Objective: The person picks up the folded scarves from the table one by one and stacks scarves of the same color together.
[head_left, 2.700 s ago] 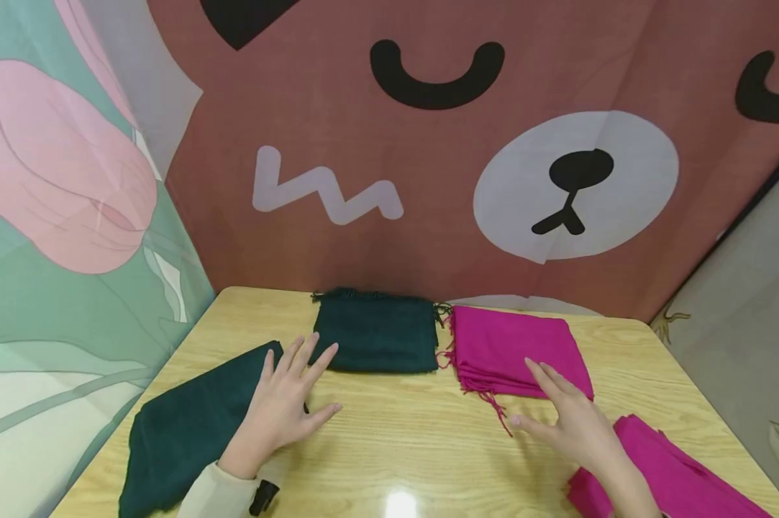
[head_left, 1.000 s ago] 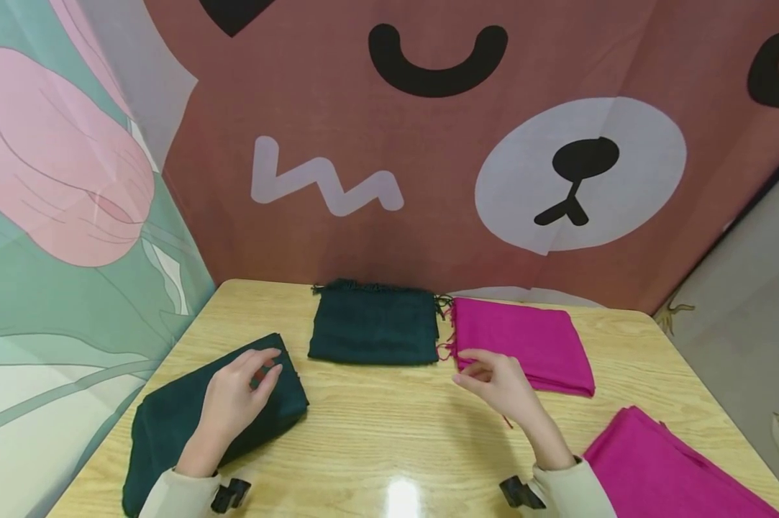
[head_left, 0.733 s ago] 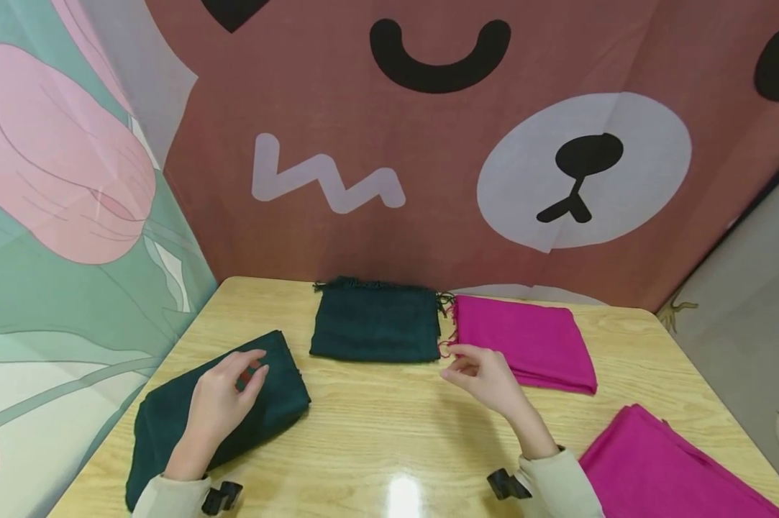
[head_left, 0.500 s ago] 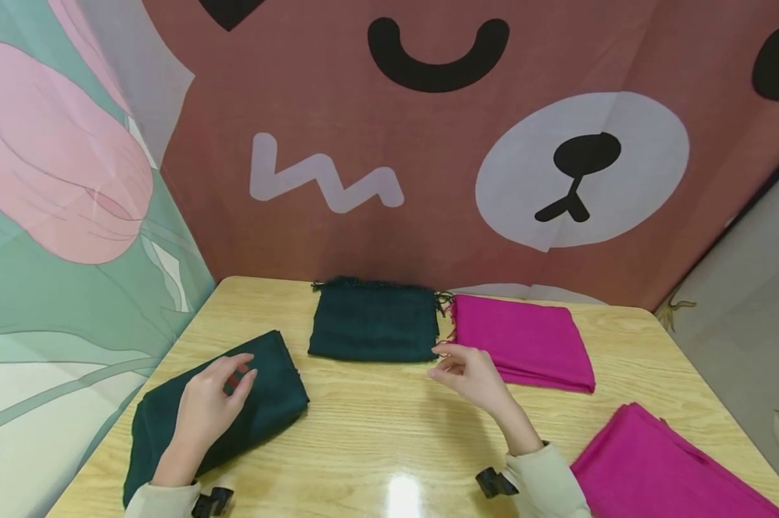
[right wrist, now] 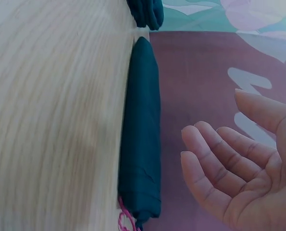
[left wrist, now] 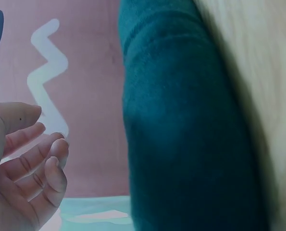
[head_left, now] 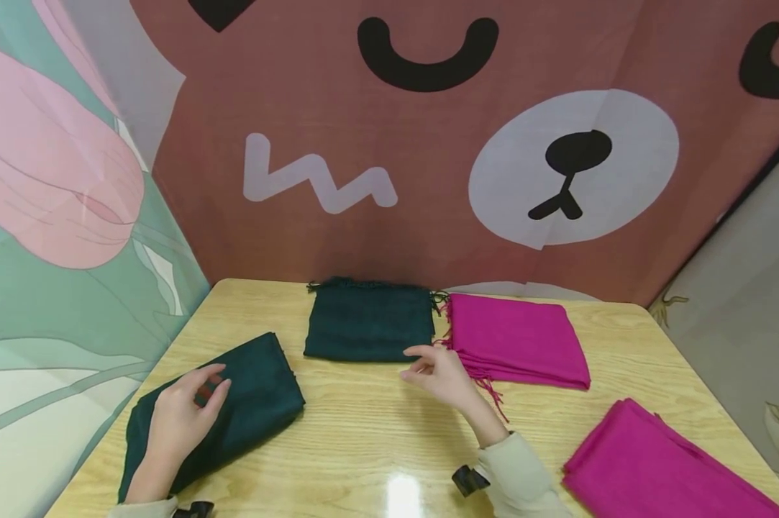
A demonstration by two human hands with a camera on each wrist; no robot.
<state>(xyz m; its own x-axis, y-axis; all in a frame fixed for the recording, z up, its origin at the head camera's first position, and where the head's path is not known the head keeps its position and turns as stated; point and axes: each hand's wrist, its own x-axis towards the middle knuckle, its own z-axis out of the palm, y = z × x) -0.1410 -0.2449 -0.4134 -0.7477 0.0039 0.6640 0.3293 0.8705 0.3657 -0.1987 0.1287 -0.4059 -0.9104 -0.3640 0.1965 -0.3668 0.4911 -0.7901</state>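
My left hand [head_left: 182,414], fingers loosely bent and holding nothing, hovers over a folded dark green cloth [head_left: 260,392] at the table's left. In the left wrist view that cloth [left wrist: 181,125] rises thick beside the hand. My right hand [head_left: 447,378] also holds nothing; its fingers curve loosely in front of a second folded dark green scarf [head_left: 370,324] with fringe, which lies at the back. Right of that scarf is a folded magenta scarf [head_left: 518,338], its fringe partly behind my right hand. Another folded magenta cloth [head_left: 654,460] lies at the front right.
All the cloths lie on a light wooden table [head_left: 363,439]. A brown bear-print curtain [head_left: 311,244] hangs close behind its back edge. Flower-print cloth [head_left: 59,194] hangs at the left and a grey cloth [head_left: 745,288] at the right.
Earlier both hands were spread, the right over the back magenta scarf; their fingers have since curved in. Both hands have moved left, the right away from the magenta scarf. The cloths have stayed put.
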